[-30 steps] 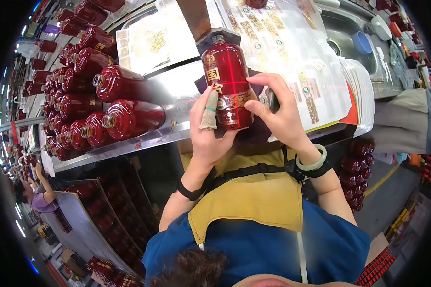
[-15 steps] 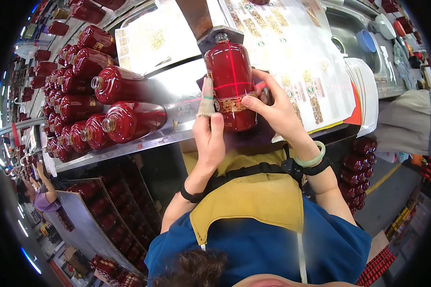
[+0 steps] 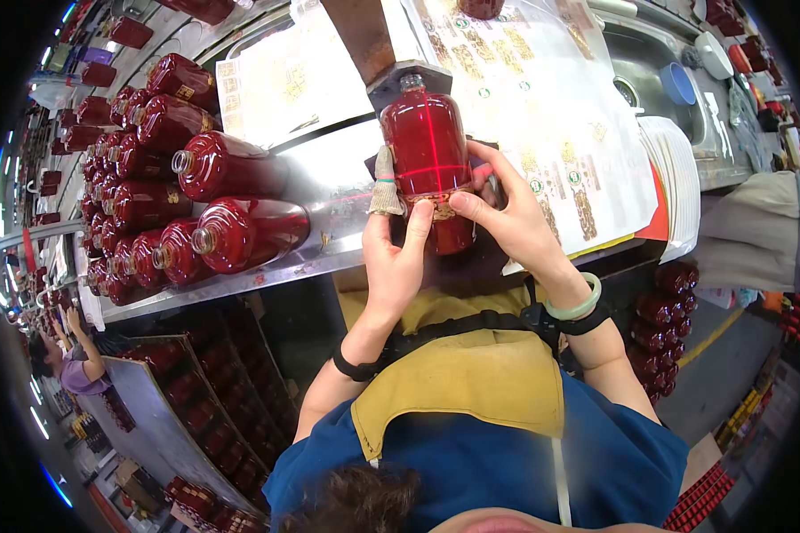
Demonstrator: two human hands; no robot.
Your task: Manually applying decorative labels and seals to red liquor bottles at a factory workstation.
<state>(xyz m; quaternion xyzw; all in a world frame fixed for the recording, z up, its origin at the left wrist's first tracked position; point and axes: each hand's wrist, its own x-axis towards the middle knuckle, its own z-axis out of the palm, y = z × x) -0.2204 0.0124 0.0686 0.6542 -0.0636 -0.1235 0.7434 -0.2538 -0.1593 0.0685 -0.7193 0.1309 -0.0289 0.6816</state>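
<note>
A dark red glass bottle point(image 3: 424, 133) with a bare threaded neck lies on the worktop, its neck against a metal bracket point(image 3: 409, 75). Crossed red light lines fall on its side, and a gold decorated label point(image 3: 443, 212) sits on its lower part. My left hand point(image 3: 395, 271) is closed on the bottle's left side, thumb pressed on the label; one finger wears a grey cloth sleeve point(image 3: 384, 182). From the right, my right hand point(image 3: 517, 226) grips the bottle, its thumb at the label's other part. Its fingertips behind the bottle are partly hidden.
Several red bottles point(image 3: 249, 233) lie stacked along the metal counter at left. Sheets of gold labels point(image 3: 542, 133) spread to the right, beside a stack of white trays point(image 3: 671, 169) and a sink point(image 3: 649, 67). Another person point(image 3: 84, 369) works far left.
My left thumb has moved right and up onto the label, near my right thumb. The bottle has shifted slightly toward me. Both hands stay on it.
</note>
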